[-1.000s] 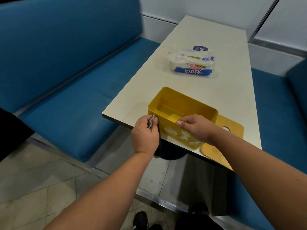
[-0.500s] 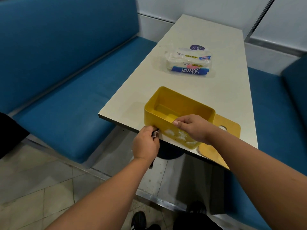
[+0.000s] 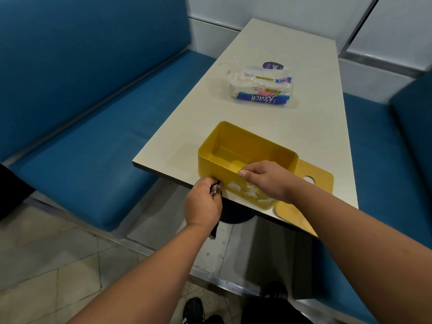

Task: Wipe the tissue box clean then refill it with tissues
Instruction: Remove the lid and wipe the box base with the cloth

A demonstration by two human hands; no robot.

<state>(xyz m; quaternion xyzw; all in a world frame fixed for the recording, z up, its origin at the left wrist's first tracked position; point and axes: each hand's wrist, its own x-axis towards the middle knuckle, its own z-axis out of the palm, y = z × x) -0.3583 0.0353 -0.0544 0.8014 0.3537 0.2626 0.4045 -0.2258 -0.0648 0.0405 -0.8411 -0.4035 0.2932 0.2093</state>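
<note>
A yellow tissue box with whitish smears, a blue-banded white tissue pack and blue seats are seen.

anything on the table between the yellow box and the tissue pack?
Nothing: the head view shows bare table between the yellow box and the tissue pack.

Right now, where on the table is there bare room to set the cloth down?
Bare tabletop lies between the yellow box and the tissue pack, and past the pack to the far end. The near edge is crowded: box, lid, left hand with cloth, right hand.
</note>
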